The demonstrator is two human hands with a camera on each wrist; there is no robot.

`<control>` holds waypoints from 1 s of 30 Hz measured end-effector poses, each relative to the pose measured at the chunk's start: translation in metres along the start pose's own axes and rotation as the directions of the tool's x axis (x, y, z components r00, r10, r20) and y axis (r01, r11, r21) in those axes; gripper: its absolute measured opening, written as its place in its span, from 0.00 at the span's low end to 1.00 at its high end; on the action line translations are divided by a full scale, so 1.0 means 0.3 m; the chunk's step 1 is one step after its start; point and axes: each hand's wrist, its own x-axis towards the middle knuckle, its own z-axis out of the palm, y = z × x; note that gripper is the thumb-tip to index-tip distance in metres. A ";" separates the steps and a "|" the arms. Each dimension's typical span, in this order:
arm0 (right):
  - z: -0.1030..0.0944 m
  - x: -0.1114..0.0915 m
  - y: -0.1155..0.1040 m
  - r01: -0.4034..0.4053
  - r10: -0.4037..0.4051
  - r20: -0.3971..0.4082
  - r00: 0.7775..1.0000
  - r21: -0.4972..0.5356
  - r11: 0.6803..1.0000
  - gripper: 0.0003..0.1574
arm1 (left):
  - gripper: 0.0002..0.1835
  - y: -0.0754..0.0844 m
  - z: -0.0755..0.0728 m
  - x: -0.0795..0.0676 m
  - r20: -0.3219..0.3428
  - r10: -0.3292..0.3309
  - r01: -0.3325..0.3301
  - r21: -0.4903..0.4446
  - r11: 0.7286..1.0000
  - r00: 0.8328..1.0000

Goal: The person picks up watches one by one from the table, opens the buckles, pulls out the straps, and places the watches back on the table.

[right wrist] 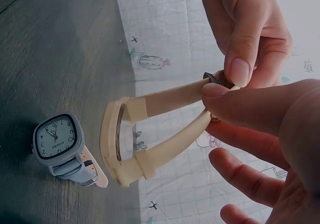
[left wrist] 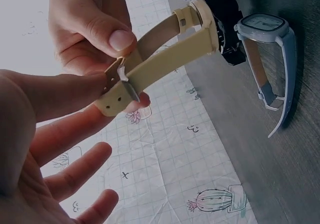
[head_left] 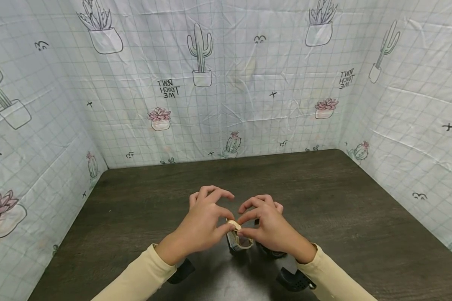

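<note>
A cream wristwatch [left wrist: 172, 59] hangs between both hands, its strap looped and its case away from the fingers. My left hand [head_left: 203, 223] pinches the holed strap end [left wrist: 112, 100] between thumb and forefinger. Close to the metal buckle [left wrist: 131, 90], my right hand [head_left: 273, 228] pinches the strap with its thumb and forefinger. The strap end passes through the buckle; fingertips hide part of it in the right wrist view. The other fingers of both hands are spread off the strap. The watch's face is turned away in the right wrist view.
A pale blue-grey watch [right wrist: 57, 136] with a square dial stands on the dark wooden table [head_left: 154, 200]. Beside it in the left wrist view is a black watch [left wrist: 220, 19]. Cactus-printed cloth [head_left: 241, 100] encloses the back and both sides.
</note>
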 end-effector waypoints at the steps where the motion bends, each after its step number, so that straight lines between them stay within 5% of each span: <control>1: 0.000 -0.001 0.001 -0.003 0.003 0.000 1.000 0.000 1.000 0.09 | 0.03 0.000 -0.001 0.000 -0.002 -0.001 0.001 -0.002 1.000 1.000; 30: 0.001 -0.007 0.002 -0.018 0.018 -0.016 1.000 -0.003 1.000 0.10 | 0.04 -0.013 -0.009 -0.017 -0.029 -0.030 0.029 -0.030 0.999 0.999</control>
